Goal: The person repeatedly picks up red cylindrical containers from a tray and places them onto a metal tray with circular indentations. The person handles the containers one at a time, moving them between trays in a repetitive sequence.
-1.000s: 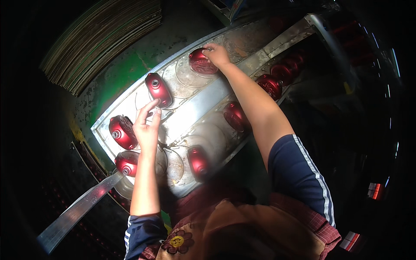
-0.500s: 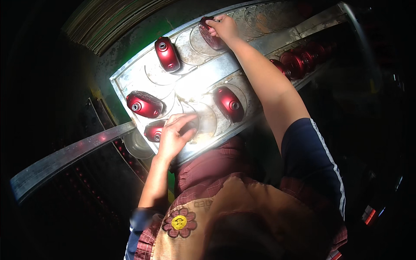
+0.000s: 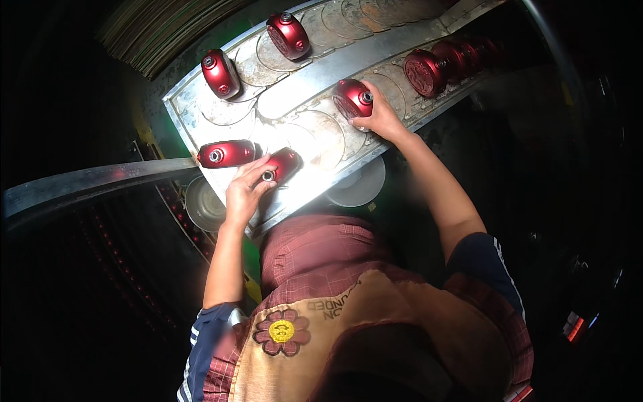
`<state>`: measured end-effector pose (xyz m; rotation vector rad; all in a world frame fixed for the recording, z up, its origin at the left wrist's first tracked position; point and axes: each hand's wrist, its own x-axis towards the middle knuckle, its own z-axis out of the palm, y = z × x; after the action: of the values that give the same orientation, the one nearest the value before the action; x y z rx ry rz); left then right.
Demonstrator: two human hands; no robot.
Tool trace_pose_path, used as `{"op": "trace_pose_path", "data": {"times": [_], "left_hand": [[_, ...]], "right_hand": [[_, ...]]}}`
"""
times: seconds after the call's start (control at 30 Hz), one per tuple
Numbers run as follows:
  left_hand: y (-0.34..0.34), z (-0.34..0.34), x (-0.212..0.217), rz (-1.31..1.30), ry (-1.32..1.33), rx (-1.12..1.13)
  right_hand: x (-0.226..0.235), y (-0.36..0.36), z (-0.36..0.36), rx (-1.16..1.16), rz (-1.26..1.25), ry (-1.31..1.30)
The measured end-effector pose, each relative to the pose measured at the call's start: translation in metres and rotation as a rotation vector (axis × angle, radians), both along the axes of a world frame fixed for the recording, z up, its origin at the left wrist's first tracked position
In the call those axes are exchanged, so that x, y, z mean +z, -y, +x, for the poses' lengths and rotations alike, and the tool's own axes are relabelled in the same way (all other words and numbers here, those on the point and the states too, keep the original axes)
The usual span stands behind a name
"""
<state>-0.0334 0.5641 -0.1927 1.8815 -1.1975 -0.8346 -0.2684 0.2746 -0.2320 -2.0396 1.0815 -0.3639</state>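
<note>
Left hand [image 3: 244, 191] grips a small red tank [image 3: 281, 165] at the near edge of the metal table [image 3: 315, 74]; right hand [image 3: 382, 117] is closed on another red tank [image 3: 353, 98] further right. Table is a long grey plate with round recesses. More red tanks sit on it: one by the left end [image 3: 226, 153], two along the far edge [image 3: 220, 73] [image 3: 289, 35], a row at right [image 3: 425, 72].

The left hand [image 3: 246, 191] hides part of the near red can [image 3: 282, 165]; the far-right row of red cans [image 3: 462, 57] fades into darkness, uncountable.
</note>
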Motion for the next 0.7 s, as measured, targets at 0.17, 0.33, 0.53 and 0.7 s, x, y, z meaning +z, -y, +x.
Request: {"op": "trace_pose_path", "data": {"times": [0.17,0.33,0.53,0.7], "left_hand": [[0.048,-0.031,0.038,-0.173,0.115,0.392],[0.089,-0.097,-0.035,-0.139,0.238,0.396],[0.081,-0.128,-0.016,0.0,0.289,0.328],[0.003,-0.121,-0.006,-0.223,0.075,0.188]], "right_hand": [[0.038,-0.013,0.029,-0.195,-0.095,0.137],[-0.03,-0.039,0.017,-0.346,-0.102,-0.029],[-0.022,-0.063,-0.007,-0.443,-0.139,-0.068],[0.004,-0.094,-0.036,-0.518,-0.388,0.307]]}}
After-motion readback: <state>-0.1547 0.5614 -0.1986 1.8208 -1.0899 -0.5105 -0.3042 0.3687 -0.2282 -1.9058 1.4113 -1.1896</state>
